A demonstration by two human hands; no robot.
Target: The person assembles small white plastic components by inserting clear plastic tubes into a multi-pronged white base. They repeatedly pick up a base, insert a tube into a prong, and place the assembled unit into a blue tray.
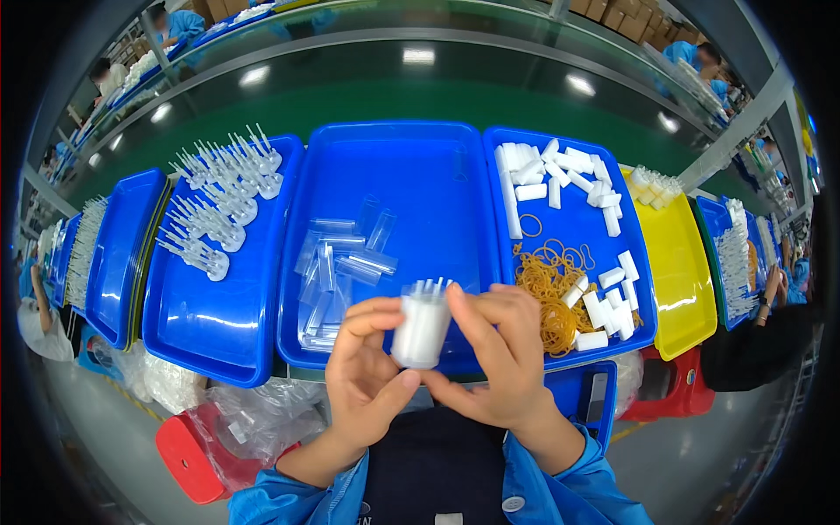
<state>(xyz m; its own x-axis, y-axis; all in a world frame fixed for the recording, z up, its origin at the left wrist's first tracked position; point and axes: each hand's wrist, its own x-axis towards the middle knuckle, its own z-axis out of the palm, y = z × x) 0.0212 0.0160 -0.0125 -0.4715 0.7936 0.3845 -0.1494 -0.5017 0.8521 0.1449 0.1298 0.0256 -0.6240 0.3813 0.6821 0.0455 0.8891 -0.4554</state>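
In front of my chest, both hands hold a short white cylindrical bundle (422, 332) upright, with several thin pale prongs sticking out of its top. Part of it looks wrapped in clear plastic. My left hand (363, 363) curls round its left side, with the thumb at the lower edge. My right hand (499, 350) grips from the other side, index finger at the top by the prongs and thumb near the base. Just beyond my hands, clear plastic tubes (367, 262) lie loose in the middle blue tray (394, 149).
The right blue tray (560, 254) holds white blocks (529, 191) and tan rubber bands (553, 328). In the left blue tray (201, 324) stand white pronged pieces (206, 258). A yellow tray (682, 271) is farther right. Red stools (188, 459) and plastic bags (262, 420) are below; co-workers sit around.
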